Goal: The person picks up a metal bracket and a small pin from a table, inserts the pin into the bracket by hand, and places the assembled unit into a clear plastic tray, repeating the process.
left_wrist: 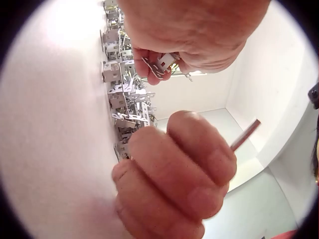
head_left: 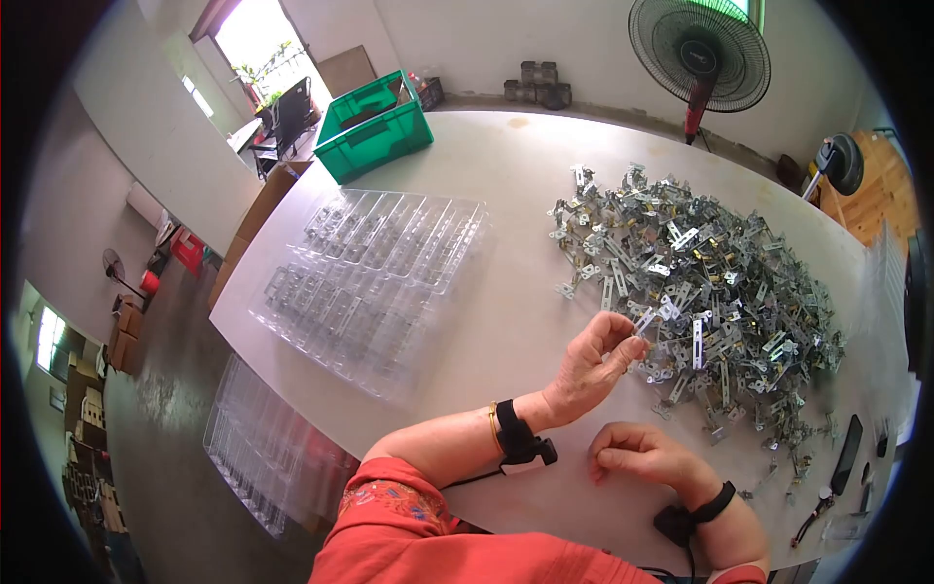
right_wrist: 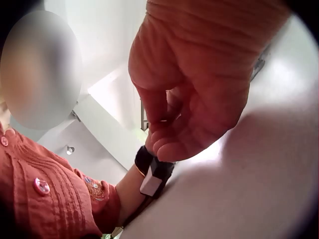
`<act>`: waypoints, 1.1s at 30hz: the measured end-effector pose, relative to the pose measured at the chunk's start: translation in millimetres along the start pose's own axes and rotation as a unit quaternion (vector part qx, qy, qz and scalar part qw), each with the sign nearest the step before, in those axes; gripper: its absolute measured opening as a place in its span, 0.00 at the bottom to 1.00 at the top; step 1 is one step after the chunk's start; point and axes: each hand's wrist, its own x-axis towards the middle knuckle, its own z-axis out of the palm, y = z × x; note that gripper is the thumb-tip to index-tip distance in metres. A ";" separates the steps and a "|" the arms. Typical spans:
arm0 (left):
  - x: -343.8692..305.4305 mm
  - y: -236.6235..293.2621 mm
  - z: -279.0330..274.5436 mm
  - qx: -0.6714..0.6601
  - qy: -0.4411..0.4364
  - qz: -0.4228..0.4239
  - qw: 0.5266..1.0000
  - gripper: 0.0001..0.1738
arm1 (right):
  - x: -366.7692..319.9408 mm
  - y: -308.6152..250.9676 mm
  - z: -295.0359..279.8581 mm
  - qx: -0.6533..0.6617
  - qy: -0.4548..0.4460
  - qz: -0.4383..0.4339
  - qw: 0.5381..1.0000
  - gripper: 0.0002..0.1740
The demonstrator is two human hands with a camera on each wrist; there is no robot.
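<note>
My left hand (head_left: pixel 590 372) pinches a small silver metal bracket (head_left: pixel 644 319) between thumb and fingertips, at the near edge of a heap of similar brackets (head_left: pixel 700 263). In the left wrist view that bracket (left_wrist: pixel 162 63) shows a flat slotted plate with a bent part. Nearer to my body, low over the table, is my right hand (head_left: pixel 650 456). Its fingers (right_wrist: pixel 172 147) are loosely curled inward, and nothing shows in its grasp. A thin bar (left_wrist: pixel 246 134) appears beyond the right knuckles in the left wrist view.
Clear plastic compartment trays (head_left: pixel 389 243), some with metal parts inside, lie left on the white table (head_left: pixel 516 195). Behind them stands a green crate (head_left: pixel 375 146). More clear trays (head_left: pixel 268 448) are stacked below the table's left edge. A black-handled item (head_left: pixel 846 453) lies at the right.
</note>
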 end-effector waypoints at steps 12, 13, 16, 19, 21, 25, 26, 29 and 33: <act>10.0 9.9 3.7 0.032 0.009 0.011 0.999 0.10 | 4.8 0.3 -8.0 -0.106 -0.062 0.011 0.992 0.14; 10.5 12.3 3.8 0.034 0.006 0.010 0.999 0.10 | 4.5 2.0 -7.2 -0.104 -0.061 0.008 0.993 0.14; 14.1 20.0 4.2 0.060 0.028 0.039 0.997 0.09 | 4.6 7.4 -5.3 -0.152 -0.061 0.000 0.987 0.14; 16.8 45.8 1.8 0.133 0.049 0.044 0.989 0.08 | 3.5 9.9 -1.0 -0.168 -0.038 -0.002 0.985 0.14; 19.6 60.8 -3.3 0.132 0.064 0.055 0.988 0.08 | 2.4 8.7 1.4 -0.204 -0.025 -0.024 0.978 0.13; 24.5 95.5 -25.8 0.201 0.125 0.046 0.971 0.10 | 3.2 17.9 0.9 -0.213 -0.017 -0.045 0.976 0.13; 26.8 100.9 -38.3 0.241 0.132 0.054 0.960 0.10 | 3.8 20.1 0.8 -0.214 -0.015 -0.050 0.975 0.13; 36.1 114.7 -86.4 0.352 0.217 0.080 0.907 0.10 | 2.3 20.6 1.8 -0.226 -0.013 -0.055 0.973 0.13; 39.6 142.4 -166.8 0.494 0.308 0.083 0.809 0.12 | 0.3 16.2 3.3 -0.239 -0.007 -0.054 0.969 0.13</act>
